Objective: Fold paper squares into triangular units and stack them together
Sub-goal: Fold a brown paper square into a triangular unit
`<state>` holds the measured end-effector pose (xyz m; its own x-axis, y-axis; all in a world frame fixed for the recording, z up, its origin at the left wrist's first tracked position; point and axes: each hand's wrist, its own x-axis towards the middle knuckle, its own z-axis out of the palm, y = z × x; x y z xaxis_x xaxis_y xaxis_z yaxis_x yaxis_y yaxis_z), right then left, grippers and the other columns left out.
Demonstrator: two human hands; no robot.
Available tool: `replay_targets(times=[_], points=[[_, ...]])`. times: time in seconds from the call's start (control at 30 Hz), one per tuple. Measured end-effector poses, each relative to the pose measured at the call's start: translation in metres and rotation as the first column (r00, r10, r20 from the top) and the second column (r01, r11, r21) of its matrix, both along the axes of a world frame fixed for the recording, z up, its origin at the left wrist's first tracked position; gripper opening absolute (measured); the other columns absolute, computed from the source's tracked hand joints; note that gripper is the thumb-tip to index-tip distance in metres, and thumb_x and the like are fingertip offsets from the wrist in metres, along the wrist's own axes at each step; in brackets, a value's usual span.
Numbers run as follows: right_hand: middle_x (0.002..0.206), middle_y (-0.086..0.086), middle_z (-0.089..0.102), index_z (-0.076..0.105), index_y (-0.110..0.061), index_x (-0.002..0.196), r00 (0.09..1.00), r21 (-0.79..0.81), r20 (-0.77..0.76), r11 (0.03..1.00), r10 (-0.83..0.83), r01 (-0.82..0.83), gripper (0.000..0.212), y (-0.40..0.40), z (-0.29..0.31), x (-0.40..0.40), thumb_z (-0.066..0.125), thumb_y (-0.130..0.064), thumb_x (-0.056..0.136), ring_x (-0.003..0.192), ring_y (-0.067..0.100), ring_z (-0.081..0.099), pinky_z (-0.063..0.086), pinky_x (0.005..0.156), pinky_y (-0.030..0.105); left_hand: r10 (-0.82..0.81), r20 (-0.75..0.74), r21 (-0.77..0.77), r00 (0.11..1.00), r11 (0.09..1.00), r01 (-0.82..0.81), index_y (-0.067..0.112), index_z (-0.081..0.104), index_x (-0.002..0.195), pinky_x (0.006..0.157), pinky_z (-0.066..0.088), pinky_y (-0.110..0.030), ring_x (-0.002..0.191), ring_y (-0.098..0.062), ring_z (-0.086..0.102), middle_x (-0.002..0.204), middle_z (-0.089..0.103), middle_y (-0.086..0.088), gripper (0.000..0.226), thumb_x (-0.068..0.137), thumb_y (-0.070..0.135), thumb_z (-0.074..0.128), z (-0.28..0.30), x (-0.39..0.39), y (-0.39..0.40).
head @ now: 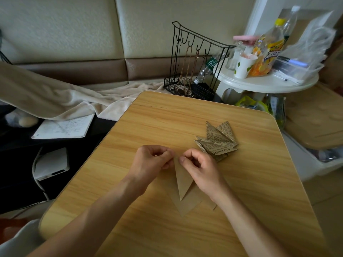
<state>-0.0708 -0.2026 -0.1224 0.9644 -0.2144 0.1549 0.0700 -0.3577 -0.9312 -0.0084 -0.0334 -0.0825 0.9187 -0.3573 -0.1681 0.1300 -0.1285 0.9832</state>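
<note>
Two hands pinching one plain brown folded paper triangle (pixel 182 180).
Left hand (pixel 150 162) and right hand (pixel 199 168) grip its top; wooden table (pixel 141 127), printed units (pixel 216 140) near right edge.

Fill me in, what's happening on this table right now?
A person is folding paper at a light wooden table. The left hand and right hand both pinch the top of a plain brown paper sheet, already creased into a narrow downward-pointing triangle. It lies on another plain brown sheet. Beside the right hand sits a fanned pile of finished newsprint-patterned triangular units. The brown piece has not joined that pile yet.
</note>
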Motion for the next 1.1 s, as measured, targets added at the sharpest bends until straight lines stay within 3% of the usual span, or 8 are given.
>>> replay_targets(times=[0.3, 0.6, 0.7, 0.87, 0.97, 1.1], points=[[0.065, -0.013, 0.055, 0.068, -0.017, 0.08, 0.999, -0.026, 0.036, 0.999, -0.026, 0.027, 0.017, 0.0016, -0.0015, 0.0007, 0.068, -0.024, 0.096, 0.062, 0.002, 0.047, 0.037, 0.061, 0.02, 0.019, 0.001, -0.011, 1.0, 1.0, -0.019, 0.009, 0.082, 0.085, 0.068, 0.059, -0.021, 0.065, -0.012, 0.067, 0.078, 0.076, -0.017, 0.008, 0.084, 0.017, 0.084, 0.0001, -0.0022, 0.0004], [0.068, -0.015, 0.058, 0.068, -0.018, 0.082, 1.0, -0.029, 0.019, 0.999, 0.015, -0.015, 0.016, 0.0011, -0.0021, 0.0005, 0.067, -0.023, 0.098, 0.064, 0.001, 0.049, 0.037, 0.061, 0.019, -0.044, -0.056, 0.01, 0.997, 0.999, 0.045, 0.005, 0.079, 0.09, 0.059, 0.047, -0.015, 0.059, -0.006, 0.056, 0.068, 0.069, -0.007, 0.012, 0.093, 0.016, 0.074, -0.0009, -0.0006, 0.0001], [0.07, -0.013, 0.06, 0.069, -0.019, 0.082, 1.0, -0.024, 0.026, 1.0, -0.009, 0.009, 0.018, 0.0015, -0.0023, 0.001, 0.065, -0.031, 0.094, 0.066, 0.001, 0.05, 0.039, 0.063, 0.02, -0.04, -0.057, -0.004, 0.998, 0.999, 0.04, 0.006, 0.079, 0.091, 0.059, 0.049, -0.016, 0.059, -0.006, 0.057, 0.069, 0.07, -0.007, 0.011, 0.092, 0.016, 0.076, -0.002, -0.0001, 0.0008], [0.078, -0.012, 0.067, 0.07, -0.021, 0.084, 0.995, -0.029, 0.052, 0.996, -0.088, 0.089, 0.014, -0.0001, -0.0038, 0.0025, 0.068, -0.023, 0.097, 0.074, 0.002, 0.057, 0.046, 0.072, 0.027, -0.125, -0.101, -0.015, 0.987, 0.992, 0.124, 0.003, 0.077, 0.097, 0.065, 0.054, -0.016, 0.067, -0.009, 0.065, 0.076, 0.073, -0.009, 0.015, 0.087, 0.014, 0.081, -0.0016, -0.002, 0.0003], [0.082, -0.011, 0.067, 0.07, -0.023, 0.09, 0.995, -0.007, 0.054, 0.996, -0.086, 0.087, 0.004, 0.0016, -0.0037, 0.0018, 0.07, -0.025, 0.094, 0.078, 0.003, 0.06, 0.047, 0.073, 0.022, -0.111, -0.113, -0.007, 0.987, 0.994, 0.111, 0.002, 0.077, 0.092, 0.064, 0.054, -0.016, 0.065, -0.01, 0.064, 0.074, 0.073, -0.011, 0.008, 0.088, 0.009, 0.079, -0.0018, -0.0019, -0.001], [0.093, -0.002, 0.068, 0.068, -0.021, 0.103, 0.997, 0.065, 0.028, 0.996, -0.066, 0.065, 0.015, 0.0039, -0.0036, 0.001, 0.078, -0.017, 0.092, 0.087, 0.014, 0.065, 0.052, 0.076, 0.024, -0.08, -0.115, -0.012, 0.99, 0.997, 0.08, 0.0, 0.077, 0.092, 0.058, 0.049, -0.016, 0.058, -0.007, 0.058, 0.07, 0.069, -0.011, 0.01, 0.091, 0.009, 0.074, -0.0005, -0.0004, -0.0008]])
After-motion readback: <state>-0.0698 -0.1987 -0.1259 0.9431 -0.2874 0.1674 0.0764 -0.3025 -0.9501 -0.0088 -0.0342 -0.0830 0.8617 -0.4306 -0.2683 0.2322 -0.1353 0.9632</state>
